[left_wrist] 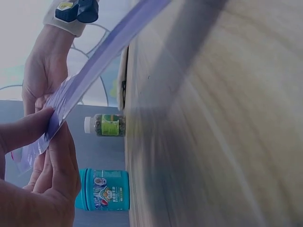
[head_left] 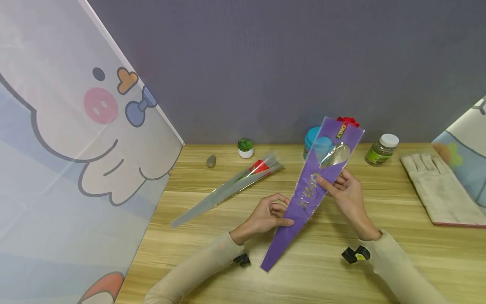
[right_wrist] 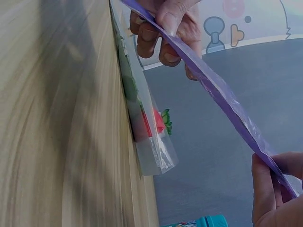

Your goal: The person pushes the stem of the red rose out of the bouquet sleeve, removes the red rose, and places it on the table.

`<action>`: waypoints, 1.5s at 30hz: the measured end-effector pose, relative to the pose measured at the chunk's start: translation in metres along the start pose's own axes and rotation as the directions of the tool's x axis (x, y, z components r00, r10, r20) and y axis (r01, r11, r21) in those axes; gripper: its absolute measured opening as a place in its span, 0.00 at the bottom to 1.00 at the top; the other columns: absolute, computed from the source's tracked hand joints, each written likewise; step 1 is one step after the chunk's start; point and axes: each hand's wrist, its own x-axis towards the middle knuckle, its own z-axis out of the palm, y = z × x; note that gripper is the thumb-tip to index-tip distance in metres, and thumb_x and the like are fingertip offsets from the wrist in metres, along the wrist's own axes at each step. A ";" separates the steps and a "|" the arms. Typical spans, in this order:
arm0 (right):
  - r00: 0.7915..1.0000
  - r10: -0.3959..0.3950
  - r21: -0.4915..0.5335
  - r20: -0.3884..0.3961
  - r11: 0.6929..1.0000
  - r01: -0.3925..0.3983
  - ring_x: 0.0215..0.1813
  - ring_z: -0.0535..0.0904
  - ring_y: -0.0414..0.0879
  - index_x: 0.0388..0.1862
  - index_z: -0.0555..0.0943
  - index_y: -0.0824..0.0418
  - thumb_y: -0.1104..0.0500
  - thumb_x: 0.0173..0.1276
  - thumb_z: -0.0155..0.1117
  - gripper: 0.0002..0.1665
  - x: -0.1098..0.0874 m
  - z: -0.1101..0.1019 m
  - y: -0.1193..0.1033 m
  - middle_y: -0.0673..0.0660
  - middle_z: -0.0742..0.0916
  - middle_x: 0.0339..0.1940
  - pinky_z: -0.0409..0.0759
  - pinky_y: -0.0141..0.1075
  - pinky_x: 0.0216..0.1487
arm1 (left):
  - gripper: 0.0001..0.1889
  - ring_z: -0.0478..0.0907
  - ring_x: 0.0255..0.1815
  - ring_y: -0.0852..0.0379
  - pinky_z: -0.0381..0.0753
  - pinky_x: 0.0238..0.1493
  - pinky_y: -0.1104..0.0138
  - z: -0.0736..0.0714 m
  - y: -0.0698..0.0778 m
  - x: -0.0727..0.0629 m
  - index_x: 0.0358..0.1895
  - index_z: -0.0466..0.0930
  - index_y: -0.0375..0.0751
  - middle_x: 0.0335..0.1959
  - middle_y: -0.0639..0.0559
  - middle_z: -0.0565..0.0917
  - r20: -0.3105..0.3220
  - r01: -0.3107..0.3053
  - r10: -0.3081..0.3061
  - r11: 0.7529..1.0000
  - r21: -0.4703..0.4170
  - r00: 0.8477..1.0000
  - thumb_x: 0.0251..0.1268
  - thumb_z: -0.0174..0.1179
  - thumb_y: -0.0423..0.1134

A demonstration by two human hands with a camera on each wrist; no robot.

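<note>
Both hands hold up a flat, tapering purple flower sleeve [head_left: 293, 226] with a clear window and gold "ONLY" lettering, tilted above the table. My left hand [head_left: 267, 215] pinches its lower part between thumb and fingers. Higher up, at the right edge, my right hand [head_left: 345, 192] pinches it with the thumb on the front. In the right wrist view the sleeve [right_wrist: 222, 97] appears thin, seen edge-on. Red petals [head_left: 348, 121] show past its top right corner; the rest there is hidden behind the sleeve. On the table to the left lies a wrapped red rose [head_left: 259, 166] in a grey-and-clear sleeve.
At the back stand a small potted succulent [head_left: 245, 147], a blue tub [left_wrist: 106, 190] partly behind the sleeve, and a white-lidded jar [head_left: 381, 150]. A grey stone [head_left: 211, 161] sits at the back left. Pale gloves [head_left: 444, 190] lie at the right. A grey wall [head_left: 265, 63] rises behind.
</note>
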 end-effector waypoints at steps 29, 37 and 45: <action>0.998 -0.018 0.070 -0.052 0.997 0.022 0.39 0.90 0.35 0.57 0.79 0.59 0.70 0.68 0.71 0.21 -0.011 0.017 0.012 0.41 0.93 0.39 0.88 0.29 0.41 | 0.19 0.82 0.34 0.64 0.82 0.41 0.73 0.000 -0.001 0.000 0.54 0.81 0.33 0.45 0.26 0.87 -0.047 -0.102 0.107 0.989 0.103 0.993 0.59 0.72 0.24; 0.997 -0.051 0.036 -0.052 0.998 0.053 0.40 0.90 0.35 0.58 0.79 0.60 0.70 0.68 0.72 0.22 -0.012 0.019 0.014 0.41 0.93 0.39 0.88 0.28 0.42 | 0.18 0.82 0.39 0.68 0.83 0.48 0.71 -0.001 0.000 -0.001 0.54 0.85 0.35 0.47 0.32 0.90 -0.072 -0.129 0.144 0.976 0.177 0.987 0.60 0.72 0.27; 0.998 -0.050 -0.017 0.041 0.999 0.051 0.42 0.90 0.34 0.59 0.78 0.66 0.71 0.68 0.71 0.21 -0.016 0.024 0.015 0.39 0.93 0.40 0.88 0.28 0.42 | 0.19 0.82 0.38 0.66 0.84 0.46 0.70 -0.004 0.007 0.004 0.56 0.85 0.37 0.48 0.34 0.90 -0.085 -0.136 0.155 0.971 0.198 0.984 0.61 0.72 0.28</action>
